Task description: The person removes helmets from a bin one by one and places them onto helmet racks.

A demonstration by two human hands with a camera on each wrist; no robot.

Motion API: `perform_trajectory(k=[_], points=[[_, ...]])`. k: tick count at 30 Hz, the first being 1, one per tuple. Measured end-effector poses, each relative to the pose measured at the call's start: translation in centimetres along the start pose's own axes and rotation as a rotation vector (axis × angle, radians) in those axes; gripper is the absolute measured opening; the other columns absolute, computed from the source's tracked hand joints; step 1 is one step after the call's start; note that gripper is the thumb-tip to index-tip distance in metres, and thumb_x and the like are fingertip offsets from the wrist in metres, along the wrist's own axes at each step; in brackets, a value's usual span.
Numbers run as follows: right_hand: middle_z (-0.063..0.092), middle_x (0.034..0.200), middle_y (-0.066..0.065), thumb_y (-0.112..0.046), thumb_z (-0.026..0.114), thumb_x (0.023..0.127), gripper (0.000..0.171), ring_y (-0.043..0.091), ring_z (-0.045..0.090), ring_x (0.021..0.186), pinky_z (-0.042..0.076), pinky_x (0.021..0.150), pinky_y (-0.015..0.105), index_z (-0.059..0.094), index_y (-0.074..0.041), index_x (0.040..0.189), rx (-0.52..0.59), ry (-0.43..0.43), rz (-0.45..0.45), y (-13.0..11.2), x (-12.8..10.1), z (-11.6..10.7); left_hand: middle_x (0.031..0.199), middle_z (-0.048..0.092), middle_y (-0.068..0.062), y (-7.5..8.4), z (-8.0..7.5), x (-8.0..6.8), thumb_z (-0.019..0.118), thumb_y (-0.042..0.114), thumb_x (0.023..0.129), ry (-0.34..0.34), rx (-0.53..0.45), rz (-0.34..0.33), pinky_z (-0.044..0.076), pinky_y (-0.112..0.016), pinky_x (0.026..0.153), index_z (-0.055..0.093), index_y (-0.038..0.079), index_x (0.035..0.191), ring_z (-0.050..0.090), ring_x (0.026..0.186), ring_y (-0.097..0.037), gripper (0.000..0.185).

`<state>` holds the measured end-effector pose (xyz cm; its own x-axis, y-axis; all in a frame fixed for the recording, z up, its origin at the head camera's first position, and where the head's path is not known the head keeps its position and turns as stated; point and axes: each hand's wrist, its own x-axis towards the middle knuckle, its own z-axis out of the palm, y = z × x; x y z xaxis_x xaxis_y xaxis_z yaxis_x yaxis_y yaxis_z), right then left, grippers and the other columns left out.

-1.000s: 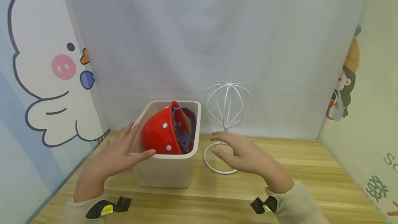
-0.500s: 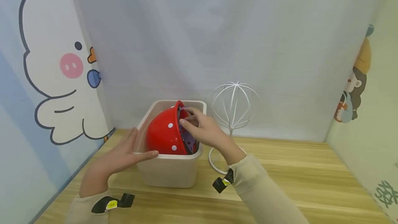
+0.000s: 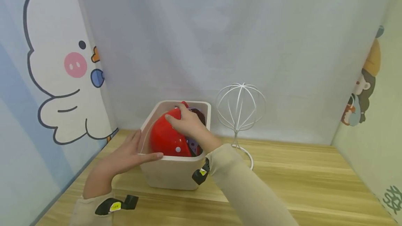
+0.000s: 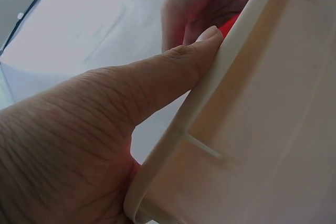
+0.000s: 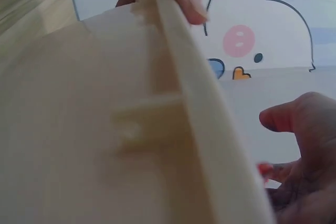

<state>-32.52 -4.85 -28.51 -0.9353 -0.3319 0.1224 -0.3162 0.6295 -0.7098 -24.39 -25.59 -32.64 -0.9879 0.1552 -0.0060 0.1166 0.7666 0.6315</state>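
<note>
The red helmet (image 3: 166, 138) with white dots is lying on its side inside the beige plastic bin (image 3: 171, 173), its dome facing the person's left and its purple lining (image 3: 194, 145) facing right. The bin is standing on the wooden table (image 3: 298, 180), toward the left rear corner.

Right hand (image 3: 187, 125) is reaching into the bin from the front right; fingers are curling over the top of the helmet, grasping its upper edge. In the right wrist view the thumb (image 5: 296, 116) is showing beyond the bin's rim, with a sliver of red just below it.

Left hand (image 3: 127, 156) is resting against the bin's left side; fingers are extended and relaxed, thumb (image 4: 173, 74) lying straight along the front rim, pressing rather than gripping.

A white wire hat stand (image 3: 240, 109) is standing just beside the bin on its right; its ring base is partly hidden by the right sleeve (image 3: 245, 191). Cartoon panels are lining both side walls.
</note>
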Motion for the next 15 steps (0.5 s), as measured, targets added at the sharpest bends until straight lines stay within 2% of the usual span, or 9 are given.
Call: perform_trajectory(k=[4, 7, 9, 11, 15], points=[[0.058, 0.134, 0.009, -0.044, 0.056, 0.093, 0.065, 0.028, 0.064, 0.111, 0.055, 0.091, 0.049, 0.028, -0.026, 0.149, -0.038, 0.045, -0.012, -0.3, 0.4, 1.6, 0.153, 0.023, -0.016, -0.1, 0.0, 0.0, 0.068, 0.066, 0.075, 0.008, -0.015, 0.022, 0.051, -0.06, 0.091, 0.008, 0.019, 0.155, 0.035, 0.133, -0.04, 0.11], [0.069, 0.105, 0.01, -0.039, 0.058, 0.094, 0.066, 0.024, 0.07, 0.082, 0.06, 0.076, 0.04, 0.027, -0.023, 0.149, -0.05, 0.09, -0.007, -0.1, 0.5, 2.6, 0.153, 0.024, -0.015, -0.1, 0.0, -0.1, 0.069, 0.065, 0.075, 0.007, -0.02, 0.038, 0.053, -0.058, 0.09, 0.008, 0.02, 0.154, 0.034, 0.133, -0.038, 0.109], [0.067, 0.082, 0.008, -0.037, 0.058, 0.094, 0.063, 0.021, 0.066, 0.063, 0.06, 0.064, 0.033, 0.028, -0.022, 0.148, -0.072, 0.128, -0.006, 0.1, 0.6, 3.0, 0.153, 0.023, -0.014, 0.0, 0.0, -0.1, 0.068, 0.066, 0.076, 0.005, -0.016, 0.035, 0.053, -0.058, 0.09, 0.008, 0.02, 0.155, 0.033, 0.134, -0.038, 0.109], [0.06, 0.067, 0.007, -0.036, 0.057, 0.095, 0.061, 0.019, 0.06, 0.05, 0.056, 0.055, 0.028, 0.029, -0.02, 0.147, -0.087, 0.153, -0.009, 0.3, 0.6, 3.2, 0.153, 0.023, -0.015, 0.0, 0.0, -0.1, 0.068, 0.066, 0.075, 0.002, -0.016, 0.028, 0.053, -0.058, 0.089, 0.008, 0.02, 0.155, 0.032, 0.134, -0.039, 0.109], [0.057, 0.063, 0.004, -0.036, 0.056, 0.095, 0.059, 0.016, 0.057, 0.048, 0.056, 0.055, 0.027, 0.031, -0.019, 0.146, -0.094, 0.163, -0.02, 0.5, 0.8, 3.4, 0.153, 0.022, -0.015, 0.0, 0.0, 0.0, 0.068, 0.066, 0.075, 0.0, -0.016, 0.016, 0.053, -0.057, 0.089, 0.008, 0.018, 0.155, 0.034, 0.133, -0.039, 0.11]])
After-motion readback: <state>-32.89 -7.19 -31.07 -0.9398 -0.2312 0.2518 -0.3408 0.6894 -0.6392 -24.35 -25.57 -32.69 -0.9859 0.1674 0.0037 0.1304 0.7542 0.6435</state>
